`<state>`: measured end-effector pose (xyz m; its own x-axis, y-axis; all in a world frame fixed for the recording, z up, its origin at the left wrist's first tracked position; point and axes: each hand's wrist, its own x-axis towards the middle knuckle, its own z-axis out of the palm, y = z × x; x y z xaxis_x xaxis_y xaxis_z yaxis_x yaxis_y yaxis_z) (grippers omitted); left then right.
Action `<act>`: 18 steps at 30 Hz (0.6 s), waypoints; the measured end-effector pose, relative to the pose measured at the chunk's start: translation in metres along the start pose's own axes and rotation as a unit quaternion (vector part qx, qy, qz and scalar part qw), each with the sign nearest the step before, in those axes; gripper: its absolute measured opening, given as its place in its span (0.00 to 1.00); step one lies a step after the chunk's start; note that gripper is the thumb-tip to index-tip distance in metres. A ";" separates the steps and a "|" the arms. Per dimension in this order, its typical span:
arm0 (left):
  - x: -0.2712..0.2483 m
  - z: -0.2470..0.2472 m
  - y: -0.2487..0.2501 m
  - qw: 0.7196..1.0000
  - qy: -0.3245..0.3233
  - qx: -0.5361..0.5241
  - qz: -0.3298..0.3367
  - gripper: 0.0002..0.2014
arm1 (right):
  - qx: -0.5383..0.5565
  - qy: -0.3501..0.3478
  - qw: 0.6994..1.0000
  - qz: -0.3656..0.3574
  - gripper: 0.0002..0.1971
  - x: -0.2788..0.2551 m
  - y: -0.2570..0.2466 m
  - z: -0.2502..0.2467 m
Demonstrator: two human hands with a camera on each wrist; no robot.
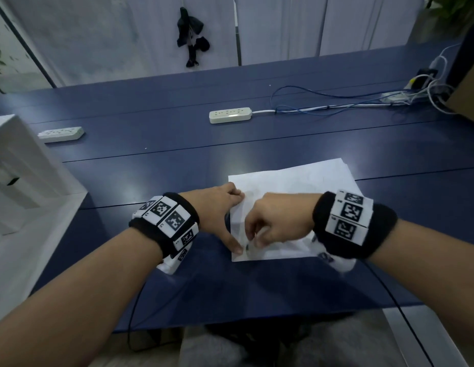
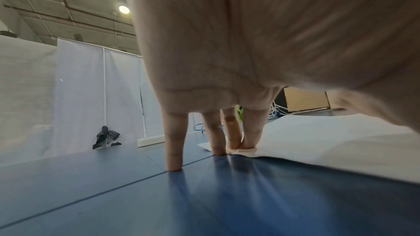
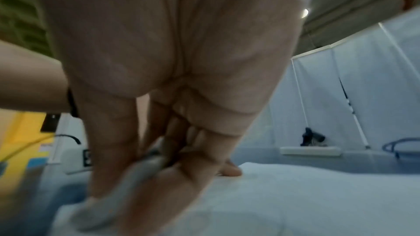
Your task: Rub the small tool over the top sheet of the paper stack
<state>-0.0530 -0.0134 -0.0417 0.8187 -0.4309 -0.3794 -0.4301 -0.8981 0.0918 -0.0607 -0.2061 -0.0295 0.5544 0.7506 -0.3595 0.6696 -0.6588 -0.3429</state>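
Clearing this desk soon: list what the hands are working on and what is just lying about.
In hand: paper sheets; left hand pressing their edge; right hand pinching a sheet.

Lying about: near power strip; far-left power strip; blue cable; white box.

Head view high above; wrist views low, close, sharing paper [image 1: 291, 186].

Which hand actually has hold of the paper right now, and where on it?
The right hand pinches the paper near its near-left corner. The left hand only presses straight fingers on the left edge.
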 end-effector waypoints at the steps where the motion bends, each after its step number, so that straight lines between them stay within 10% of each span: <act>1: 0.001 0.000 0.000 1.000 0.001 0.002 0.000 0.64 | 0.008 -0.015 1.000 -0.003 0.12 0.000 -0.001 0.002; 6: 0.001 -0.001 0.002 1.000 -0.010 -0.004 0.001 0.62 | -0.021 0.094 0.994 0.041 0.13 0.014 0.013 -0.016; 12: 0.003 -0.001 0.001 1.000 -0.022 0.002 -0.012 0.65 | 0.013 -0.009 1.000 -0.018 0.08 0.000 0.001 0.001; 18: 0.001 -0.002 0.004 1.000 -0.024 0.005 -0.010 0.64 | -0.045 0.104 0.993 0.045 0.09 0.012 0.021 -0.015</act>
<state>-0.0536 -0.0175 -0.0397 0.8082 -0.4079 -0.4248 -0.4176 -0.9055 0.0750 -0.0329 -0.2101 -0.0277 0.6978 0.6893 -0.1949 0.6493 -0.7235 -0.2344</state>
